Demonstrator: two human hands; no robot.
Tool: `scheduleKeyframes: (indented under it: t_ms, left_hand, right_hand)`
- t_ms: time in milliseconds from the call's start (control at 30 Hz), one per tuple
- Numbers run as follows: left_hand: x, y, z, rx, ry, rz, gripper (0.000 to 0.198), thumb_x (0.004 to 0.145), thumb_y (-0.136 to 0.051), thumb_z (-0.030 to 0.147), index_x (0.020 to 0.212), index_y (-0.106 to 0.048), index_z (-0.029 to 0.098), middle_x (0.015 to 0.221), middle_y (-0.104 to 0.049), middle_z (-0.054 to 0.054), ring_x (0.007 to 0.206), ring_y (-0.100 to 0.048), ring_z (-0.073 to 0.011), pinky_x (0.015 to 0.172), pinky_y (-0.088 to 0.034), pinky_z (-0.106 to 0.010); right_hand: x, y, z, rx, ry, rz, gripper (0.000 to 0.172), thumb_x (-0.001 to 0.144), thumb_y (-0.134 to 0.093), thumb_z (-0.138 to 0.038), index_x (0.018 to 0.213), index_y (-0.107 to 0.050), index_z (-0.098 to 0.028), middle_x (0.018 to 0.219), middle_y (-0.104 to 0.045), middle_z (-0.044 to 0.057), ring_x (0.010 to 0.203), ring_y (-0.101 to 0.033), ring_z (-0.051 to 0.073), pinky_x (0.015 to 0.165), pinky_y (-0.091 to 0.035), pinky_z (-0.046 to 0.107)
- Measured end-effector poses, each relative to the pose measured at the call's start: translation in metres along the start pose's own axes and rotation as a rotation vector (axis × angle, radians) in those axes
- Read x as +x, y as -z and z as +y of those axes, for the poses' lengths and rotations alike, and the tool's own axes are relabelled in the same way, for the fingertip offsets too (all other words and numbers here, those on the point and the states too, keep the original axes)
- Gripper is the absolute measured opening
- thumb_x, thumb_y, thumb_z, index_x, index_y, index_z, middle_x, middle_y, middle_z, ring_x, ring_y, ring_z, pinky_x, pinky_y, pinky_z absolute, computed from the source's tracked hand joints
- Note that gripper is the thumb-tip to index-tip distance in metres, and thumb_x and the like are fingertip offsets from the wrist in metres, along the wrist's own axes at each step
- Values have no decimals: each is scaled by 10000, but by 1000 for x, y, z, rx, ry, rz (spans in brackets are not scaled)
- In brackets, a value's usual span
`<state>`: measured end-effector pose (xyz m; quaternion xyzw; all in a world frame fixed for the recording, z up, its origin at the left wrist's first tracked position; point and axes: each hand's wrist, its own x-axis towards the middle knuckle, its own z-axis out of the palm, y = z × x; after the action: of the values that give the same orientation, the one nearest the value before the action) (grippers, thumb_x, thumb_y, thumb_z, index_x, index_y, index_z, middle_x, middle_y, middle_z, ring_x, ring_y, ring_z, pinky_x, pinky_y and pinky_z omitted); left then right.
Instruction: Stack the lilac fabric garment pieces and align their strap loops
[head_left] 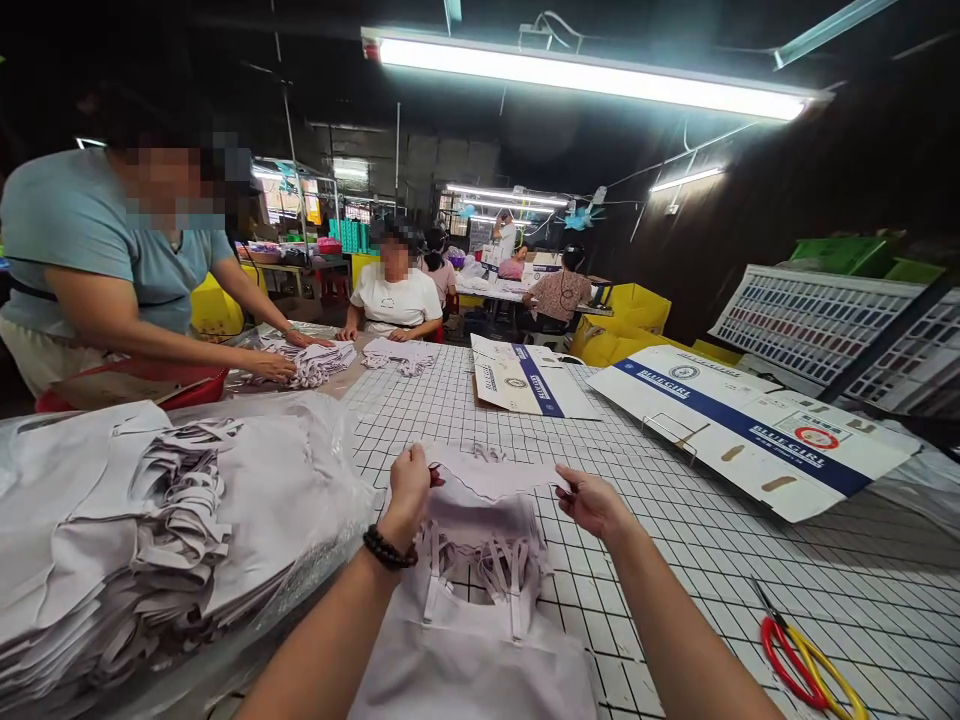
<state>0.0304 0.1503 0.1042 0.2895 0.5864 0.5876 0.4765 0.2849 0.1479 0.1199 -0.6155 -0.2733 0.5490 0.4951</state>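
Observation:
My left hand point(409, 486) is closed on the left end of a pale lilac strip of fabric point(495, 478). At the other end, my right hand point(592, 502) pinches it between thumb and fingers, so the piece hangs stretched between both hands. Below it lies a small stack of pale lilac strappy camisoles point(480, 650), with thin straps and a curved neckline showing. Whether the held strip is part of a garment on that stack, I cannot tell. A dark beaded bracelet point(389, 547) circles my left wrist.
A tall garment pile point(277, 500) on clear plastic stands left. Red-and-yellow-handled scissors point(802, 655) lie at right on the grid-lined table point(675, 560). Flattened cartons point(720, 420) lie beyond. A person in blue point(82, 230) handles fabric point(315, 365) at far left; another person in white point(397, 300) sits opposite.

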Motion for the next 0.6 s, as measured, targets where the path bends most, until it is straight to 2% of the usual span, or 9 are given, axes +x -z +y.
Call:
scheduleKeyframes:
  t_ms: [67, 133, 200, 300, 400, 467, 600]
  left_hand:
    - [-27, 17, 3, -126, 61, -44, 187, 859, -423, 310, 740, -474, 174, 522, -435, 63, 429, -460, -73, 488, -483, -222]
    - [-58, 43, -3, -121, 112, -101, 176, 815, -508, 335, 755, -491, 171, 526, -439, 70, 425, -452, -66, 463, -475, -215]
    - [-88, 72, -18, -66, 153, -145, 228, 769, -565, 398, 783, -507, 178, 529, -445, 77, 418, -443, -67, 434, -467, -217]
    - [-119, 112, -53, 56, 206, -158, 333, 716, -581, 502, 824, -513, 195, 495, -436, 92, 377, -422, -77, 374, -438, -222]
    - [-131, 139, -88, 190, 256, -105, 390, 675, -559, 575, 786, -494, 207, 432, -381, 109, 306, -363, -77, 299, -358, -209]
    - [-134, 149, -101, 257, 263, -87, 396, 681, -524, 598, 770, -485, 214, 408, -354, 113, 281, -335, -76, 274, -310, -198]
    - [-140, 161, -101, 350, 167, -111, 376, 750, -432, 586, 796, -494, 218, 415, -372, 102, 283, -344, -81, 276, -271, -188]
  right_hand:
    - [-29, 12, 0, -17, -21, -19, 110, 760, -669, -204, 771, -567, -165, 610, -572, -11, 465, -506, 65, 402, -413, 163]
    - [-60, 27, 11, -50, -32, -52, 119, 764, -668, -224, 778, -568, -161, 617, -568, -12, 461, -503, 61, 395, -409, 164]
    - [-88, 43, 33, -95, -50, -84, 148, 763, -669, -264, 773, -562, -162, 593, -548, -22, 437, -479, 55, 377, -390, 163]
    - [-119, 61, 83, -187, -115, -109, 206, 750, -664, -339, 752, -546, -170, 536, -499, -46, 380, -424, 45, 330, -323, 159]
    - [-134, 67, 130, -276, -182, -58, 233, 722, -650, -377, 711, -517, -187, 504, -472, -59, 342, -408, 48, 305, -277, 163]
    - [-138, 67, 149, -301, -163, -22, 248, 697, -647, -396, 678, -499, -197, 492, -458, -62, 338, -417, 58, 307, -281, 175]
    - [-145, 68, 159, -312, -44, 25, 277, 660, -619, -467, 710, -531, -209, 507, -489, -43, 350, -435, 84, 304, -264, 204]
